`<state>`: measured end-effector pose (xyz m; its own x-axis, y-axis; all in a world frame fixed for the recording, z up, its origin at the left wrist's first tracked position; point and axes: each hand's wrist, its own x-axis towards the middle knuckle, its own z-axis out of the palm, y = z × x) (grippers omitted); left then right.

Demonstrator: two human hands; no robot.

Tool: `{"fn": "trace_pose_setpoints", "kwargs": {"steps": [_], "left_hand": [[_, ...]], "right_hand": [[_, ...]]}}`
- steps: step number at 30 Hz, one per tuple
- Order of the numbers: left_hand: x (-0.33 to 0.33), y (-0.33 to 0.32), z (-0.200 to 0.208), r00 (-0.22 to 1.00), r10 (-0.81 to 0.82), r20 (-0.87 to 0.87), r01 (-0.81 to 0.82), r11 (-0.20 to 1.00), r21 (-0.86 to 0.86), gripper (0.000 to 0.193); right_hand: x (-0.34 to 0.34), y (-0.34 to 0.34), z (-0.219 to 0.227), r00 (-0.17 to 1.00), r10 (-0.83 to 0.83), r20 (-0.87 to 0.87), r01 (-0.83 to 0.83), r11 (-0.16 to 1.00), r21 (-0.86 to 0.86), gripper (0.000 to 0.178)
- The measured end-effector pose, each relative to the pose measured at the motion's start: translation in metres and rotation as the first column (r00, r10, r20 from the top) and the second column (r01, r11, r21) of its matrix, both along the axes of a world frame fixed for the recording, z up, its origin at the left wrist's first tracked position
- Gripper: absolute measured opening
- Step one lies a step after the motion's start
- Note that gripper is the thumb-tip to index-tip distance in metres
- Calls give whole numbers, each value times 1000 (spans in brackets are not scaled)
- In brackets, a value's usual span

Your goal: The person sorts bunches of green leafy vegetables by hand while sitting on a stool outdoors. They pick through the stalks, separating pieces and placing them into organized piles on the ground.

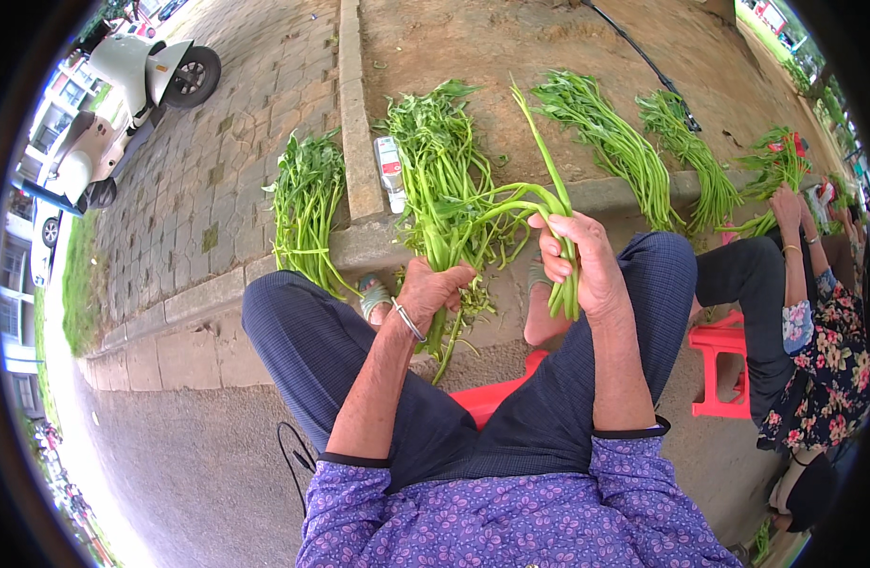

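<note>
My left hand (431, 292) is closed around the lower stems of a leafy bunch of water spinach (444, 170), whose leaves fan out over the curb and the dirt ahead. Held upright between my knees, my right hand (586, 265) grips a smaller bundle of water spinach stems (565, 301), cut ends pointing down. One long stalk (541, 142) from it sticks up, and others bend left across to the bunch at my left hand. Loose trimmings (473, 308) lie on the ground below, between my feet.
Separate bunches lie left (307, 204) and right (624, 142) along the curb (359, 244). A clear bottle (390, 170) lies beside the bunch. I sit on a red stool (487, 399). At right a person (823, 369) handles greens near another red stool (720, 364). A scooter (137, 85) stands far left.
</note>
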<state>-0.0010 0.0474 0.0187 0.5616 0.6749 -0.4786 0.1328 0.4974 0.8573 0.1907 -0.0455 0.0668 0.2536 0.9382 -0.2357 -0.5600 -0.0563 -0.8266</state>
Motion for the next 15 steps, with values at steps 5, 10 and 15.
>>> {"fn": "trace_pose_setpoints", "kwargs": {"steps": [5,10,15], "left_hand": [[0,4,-11,998,47,-47,-46,999,22,6],[1,5,-14,985,171,-21,-170,985,9,8],[-2,11,-22,948,315,42,-313,949,-50,11]], "right_hand": [[1,-1,0,1000,-3,-3,3,1000,2,26],[2,-1,1,1000,-2,-14,2,1000,-3,26],[2,-2,1,1000,-7,-27,8,1000,11,26]]}}
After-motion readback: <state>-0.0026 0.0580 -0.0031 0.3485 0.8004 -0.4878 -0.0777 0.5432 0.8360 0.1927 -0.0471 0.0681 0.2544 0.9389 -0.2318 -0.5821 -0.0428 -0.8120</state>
